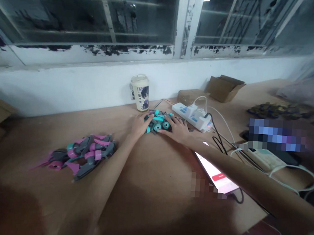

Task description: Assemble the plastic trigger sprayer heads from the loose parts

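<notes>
A small heap of teal and grey trigger spray heads [158, 126] lies on the table near the wall, between my two hands. My left hand [141, 124] rests against the heap's left side, thumb stretched across its edge. From the right, my right hand [179, 130] reaches over the heap with fingers spread and thumb low along its front. Both hands are open and touch the pile; some fingertips are hidden. Apart from it, on the left, lies a looser heap of pink and grey trigger spray heads [91, 154], with a few teal parts among them.
A lidded coffee cup [141, 95] stands behind the heap. To the right are a power strip [192, 114] with plugs and cables, and a lit phone [220, 175] under my right forearm. Cardboard boxes [223, 88] sit by the wall [94, 84].
</notes>
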Tool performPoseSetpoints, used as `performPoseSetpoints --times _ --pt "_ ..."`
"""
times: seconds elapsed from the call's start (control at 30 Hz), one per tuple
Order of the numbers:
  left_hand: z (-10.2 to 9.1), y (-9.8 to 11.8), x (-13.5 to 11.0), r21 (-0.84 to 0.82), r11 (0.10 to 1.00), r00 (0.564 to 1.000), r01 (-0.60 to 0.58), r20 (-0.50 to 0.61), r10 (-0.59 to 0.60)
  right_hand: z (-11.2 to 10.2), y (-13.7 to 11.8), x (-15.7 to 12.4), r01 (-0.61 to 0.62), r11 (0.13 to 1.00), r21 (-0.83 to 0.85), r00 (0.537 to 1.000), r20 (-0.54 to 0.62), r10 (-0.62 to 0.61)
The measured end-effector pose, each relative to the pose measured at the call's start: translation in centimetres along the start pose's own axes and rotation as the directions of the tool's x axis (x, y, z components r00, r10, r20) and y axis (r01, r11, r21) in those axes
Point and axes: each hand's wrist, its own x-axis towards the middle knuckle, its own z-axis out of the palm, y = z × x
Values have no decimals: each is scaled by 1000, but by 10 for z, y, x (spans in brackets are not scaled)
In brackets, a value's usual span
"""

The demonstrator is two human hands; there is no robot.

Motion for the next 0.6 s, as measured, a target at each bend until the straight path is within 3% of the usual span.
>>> performPoseSetpoints --times 0.13,0.33,0.47,0.6 --pt "-2 6 -22 -25 1000 1000 19 -21 -19 -6 -11 -11 37 999 37 999 15 -38" --pt "-21 16 -60 5 998 997 64 -53 -63 -16 -15 -44 179 977 113 984 0 -180" --pt "-34 12 -42 53 997 993 62 -100 -57 -26 -5 -54 250 958 139 968 -22 -249" --pt "-32 6 3 84 996 999 11 -36 -8 -31 9 -55 160 983 84 987 -11 -160"
